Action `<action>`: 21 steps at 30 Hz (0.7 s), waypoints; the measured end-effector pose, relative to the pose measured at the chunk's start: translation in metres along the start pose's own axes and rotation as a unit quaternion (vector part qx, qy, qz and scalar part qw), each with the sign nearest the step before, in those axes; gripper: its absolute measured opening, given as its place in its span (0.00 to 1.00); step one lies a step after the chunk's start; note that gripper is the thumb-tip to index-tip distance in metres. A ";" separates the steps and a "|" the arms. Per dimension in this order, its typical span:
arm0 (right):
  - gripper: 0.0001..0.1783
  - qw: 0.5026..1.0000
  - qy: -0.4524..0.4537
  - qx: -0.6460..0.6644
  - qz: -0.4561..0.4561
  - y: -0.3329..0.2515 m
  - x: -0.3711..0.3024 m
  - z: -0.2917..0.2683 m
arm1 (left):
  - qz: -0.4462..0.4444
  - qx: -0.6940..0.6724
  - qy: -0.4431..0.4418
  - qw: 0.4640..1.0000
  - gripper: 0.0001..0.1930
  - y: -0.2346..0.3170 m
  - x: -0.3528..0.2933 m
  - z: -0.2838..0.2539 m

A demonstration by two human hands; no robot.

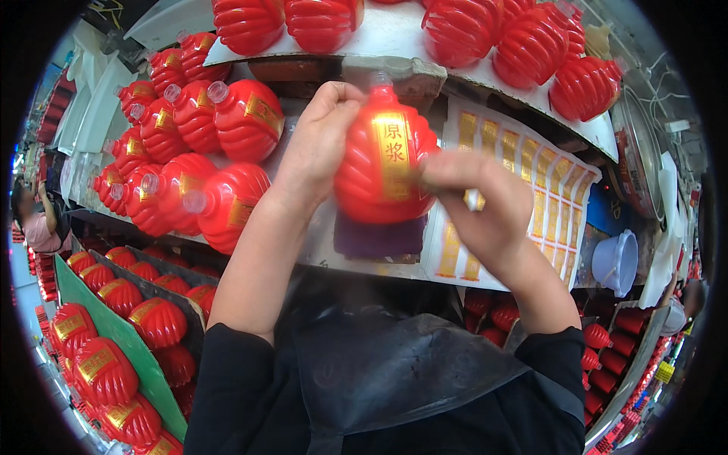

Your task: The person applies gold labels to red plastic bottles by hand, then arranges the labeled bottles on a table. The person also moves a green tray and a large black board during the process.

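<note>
A red ribbed bottle [356, 171] with a clear neck stands upright before me, over a dark purple pad [377, 239]. My left hand [322, 125] is closed on its upper left side, near the neck. Down the bottle's front runs a gold label [393, 148] with dark characters. At that label's right edge is my right hand [489, 201], its fingers curled in and their tips blurred against the bottle. Whether they pinch anything cannot be made out. Under my right forearm lies a white sheet of gold labels [557, 208], several of its places bare.
Several labelled red bottles [246, 117] crowd the bench's left side. More red bottles [462, 30] stand on a raised white board [394, 42] at the back. A pale blue bucket [615, 263] sits at right. Bottle-filled crates [163, 364] flank me below. A person [42, 220] is far left.
</note>
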State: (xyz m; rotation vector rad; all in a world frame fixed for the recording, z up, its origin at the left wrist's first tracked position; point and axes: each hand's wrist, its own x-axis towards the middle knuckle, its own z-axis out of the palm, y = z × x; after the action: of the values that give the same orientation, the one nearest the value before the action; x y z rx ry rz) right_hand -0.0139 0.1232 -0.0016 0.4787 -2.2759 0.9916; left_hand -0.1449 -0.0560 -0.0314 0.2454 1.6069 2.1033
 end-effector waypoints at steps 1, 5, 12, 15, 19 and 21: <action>0.19 0.999 -0.002 -0.027 0.045 0.008 0.002 -0.001 | -0.001 -0.004 0.000 1.000 0.06 -0.001 0.000 0.000; 0.10 0.981 -0.031 -0.055 -0.183 0.004 -0.015 0.010 | 0.000 -0.019 0.000 1.000 0.06 -0.001 0.001 0.000; 0.18 0.997 -0.075 0.006 -0.024 -0.007 -0.013 0.006 | -0.022 -0.035 -0.008 0.999 0.06 0.004 -0.003 0.002; 0.22 0.998 -0.026 -0.049 0.032 0.005 0.021 0.008 | 0.004 -0.062 -0.033 0.998 0.06 0.004 -0.012 0.007; 0.18 0.996 -0.038 -0.067 0.038 0.012 0.055 -0.003 | 0.039 -0.046 -0.032 0.998 0.07 0.004 -0.018 0.007; 0.16 0.996 -0.070 -0.054 0.024 0.013 0.064 -0.006 | 0.049 -0.045 -0.049 0.997 0.07 0.004 -0.017 0.006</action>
State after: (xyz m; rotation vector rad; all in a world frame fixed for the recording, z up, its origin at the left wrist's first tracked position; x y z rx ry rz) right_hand -0.0671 0.1303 0.0367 0.4630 -2.4617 0.8774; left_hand -0.1288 -0.0600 -0.0238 0.3967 1.4675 2.1953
